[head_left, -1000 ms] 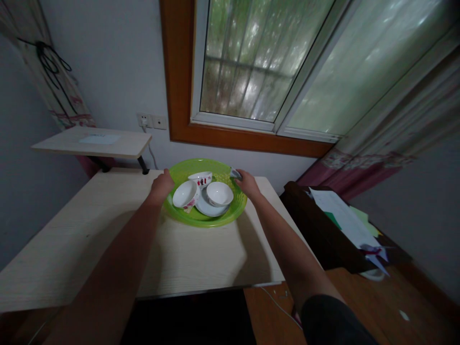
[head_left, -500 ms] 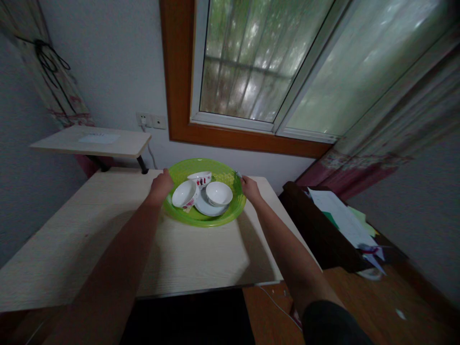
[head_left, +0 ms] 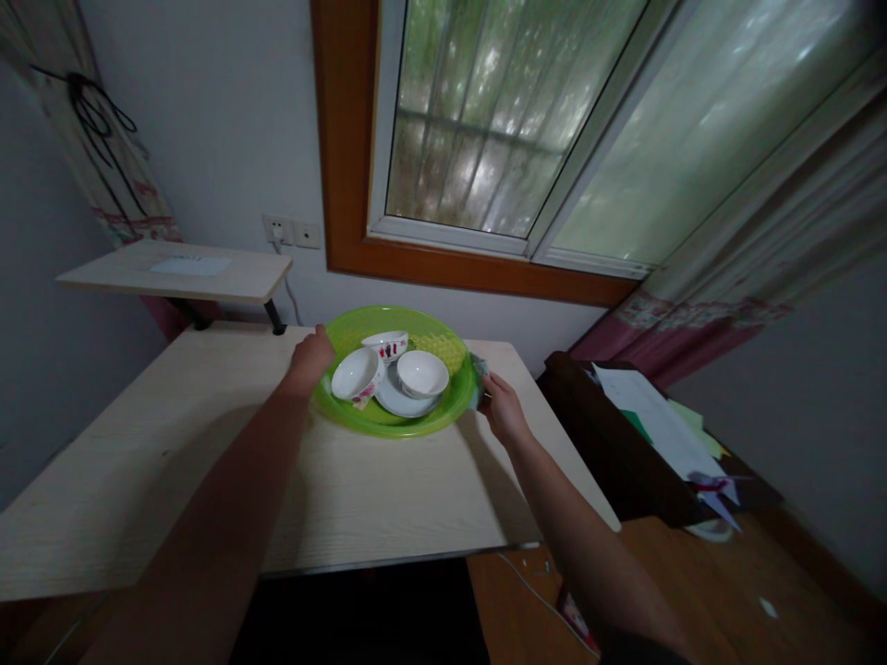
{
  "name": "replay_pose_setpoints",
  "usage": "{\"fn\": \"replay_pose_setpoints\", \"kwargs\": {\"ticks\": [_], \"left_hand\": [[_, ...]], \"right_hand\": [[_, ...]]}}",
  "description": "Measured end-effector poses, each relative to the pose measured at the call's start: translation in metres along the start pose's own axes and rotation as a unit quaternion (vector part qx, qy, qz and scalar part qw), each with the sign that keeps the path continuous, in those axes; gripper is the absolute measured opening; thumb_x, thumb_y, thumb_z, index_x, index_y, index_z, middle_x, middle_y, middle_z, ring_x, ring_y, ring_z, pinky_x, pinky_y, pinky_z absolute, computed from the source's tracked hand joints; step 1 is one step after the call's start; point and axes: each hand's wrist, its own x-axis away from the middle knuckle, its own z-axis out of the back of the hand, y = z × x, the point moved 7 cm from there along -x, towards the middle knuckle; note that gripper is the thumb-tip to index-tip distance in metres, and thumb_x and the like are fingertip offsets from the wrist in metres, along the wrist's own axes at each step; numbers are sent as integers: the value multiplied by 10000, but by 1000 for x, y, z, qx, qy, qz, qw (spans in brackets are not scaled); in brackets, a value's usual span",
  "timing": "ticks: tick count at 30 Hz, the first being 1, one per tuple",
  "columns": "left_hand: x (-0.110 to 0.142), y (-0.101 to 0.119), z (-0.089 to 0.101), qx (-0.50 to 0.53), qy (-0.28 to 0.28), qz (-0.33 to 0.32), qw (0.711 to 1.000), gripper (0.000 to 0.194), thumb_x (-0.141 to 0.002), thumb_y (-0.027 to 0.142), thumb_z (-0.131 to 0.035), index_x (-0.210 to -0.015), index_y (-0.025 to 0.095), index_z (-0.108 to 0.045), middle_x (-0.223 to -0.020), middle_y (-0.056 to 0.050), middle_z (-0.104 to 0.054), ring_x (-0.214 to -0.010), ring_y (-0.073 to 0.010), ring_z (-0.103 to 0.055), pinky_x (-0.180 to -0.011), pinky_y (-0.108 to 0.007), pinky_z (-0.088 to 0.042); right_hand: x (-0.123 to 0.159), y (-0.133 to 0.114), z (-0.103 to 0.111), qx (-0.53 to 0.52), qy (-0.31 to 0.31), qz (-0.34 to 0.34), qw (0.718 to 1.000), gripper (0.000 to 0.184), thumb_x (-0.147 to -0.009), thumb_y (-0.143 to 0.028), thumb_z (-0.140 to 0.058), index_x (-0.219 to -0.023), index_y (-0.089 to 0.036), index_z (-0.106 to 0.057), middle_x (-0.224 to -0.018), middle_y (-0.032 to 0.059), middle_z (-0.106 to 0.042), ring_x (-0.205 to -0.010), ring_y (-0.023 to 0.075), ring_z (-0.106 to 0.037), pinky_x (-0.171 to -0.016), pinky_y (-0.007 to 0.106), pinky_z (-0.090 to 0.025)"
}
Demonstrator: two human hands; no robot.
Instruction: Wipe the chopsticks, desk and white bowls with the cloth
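A green plastic basin [head_left: 353, 418] stands on the light wooden table. Inside it, a white plate [head_left: 402, 403] lies under a plain white bowl [head_left: 422, 373]. A flowered bowl [head_left: 357, 374] leans at the left, tilted, and another printed bowl [head_left: 386, 345] sits behind it. With fingers closed on the basin's left rim is my left hand [head_left: 309, 360]. My right hand [head_left: 505, 413] pinches a pale grey-green cloth [head_left: 478, 367] against the outside of the basin's right edge; part of the cloth is hidden by the fingers.
A raised wooden shelf [head_left: 173, 271] on black legs stands at the table's back left. Wall sockets [head_left: 291, 231] and a window [head_left: 513, 120] are behind. On the right, papers [head_left: 658, 425] lie on a dark brown piece of furniture [head_left: 596, 443]. A white cable [head_left: 533, 586] runs along the floor.
My right hand has moved from the inside right rim of the basin outward and toward me, bringing the cloth to the outer side. My left hand and the dishes stay in place.
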Motion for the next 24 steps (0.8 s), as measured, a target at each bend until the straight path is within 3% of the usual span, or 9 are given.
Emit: {"fn": "replay_pose_setpoints", "kwargs": {"ticks": [4, 7, 12, 17, 20, 24], "left_hand": [[-2, 0, -1, 2, 0, -7, 1000, 468, -1093, 216, -556, -1550, 123, -600, -1389, -300, -772, -1294, -413, -773, -1008, -453, -598], [-4, -1, -2, 2, 2, -9, 1000, 466, -1096, 216, -539, -1549, 123, -600, -1392, -303, -770, -1286, -417, -776, -1006, -461, -599], [-5, -2, -3, 10, 6, -10, 1000, 453, -1096, 202, -533, -1537, 133, -610, -1377, -290, -780, -1274, -409, -784, -998, -454, -603], [-6, -2, -3, 11, -2, -7, 1000, 470, -1073, 251, -625, -1534, 158, -622, -1379, -276, -783, -1277, -406, -788, -1014, -442, -609], [-6, -2, -3, 8, -5, -9, 1000, 481, -1090, 245, -579, -1560, 146, -600, -1393, -290, -773, -1300, -416, -777, -1038, -466, -607], [-3, 0, -1, 5, 2, -10, 1000, 466, -1096, 247, -575, -1551, 150, -603, -1402, -303, -766, -1307, -418, -773, -1049, -479, -605]], "right_hand": [[-11, -3, 0, 62, 19, 5, 998, 552, -814, -677, -842, -1178, -265, -800, -1014, 53, -835, -802, 243, -743, -635, 323, -579], [-38, -19, -12, 137, 21, 55, 989, 519, -876, -694, -759, -1136, -248, -814, -1046, 71, -847, -938, 284, -770, -765, 363, -622], [-84, -52, -42, 316, 26, 147, 937, 430, -1015, -596, -604, -1106, -248, -839, -1161, 81, -862, -1195, 324, -752, -1089, 459, -585], [-96, -56, -66, 399, -23, 149, 905, 340, -1033, -502, -648, -1120, -257, -866, -1237, 110, -859, -1303, 361, -743, -1191, 499, -526], [-87, -53, -63, 382, -31, 157, 910, 368, -1017, -554, -661, -1117, -266, -868, -1225, 107, -863, -1317, 369, -736, -1193, 521, -530], [-65, -44, -46, 292, -36, 151, 944, 495, -969, -686, -660, -1117, -256, -856, -1131, 92, -869, -1197, 359, -764, -1077, 516, -605]]}}
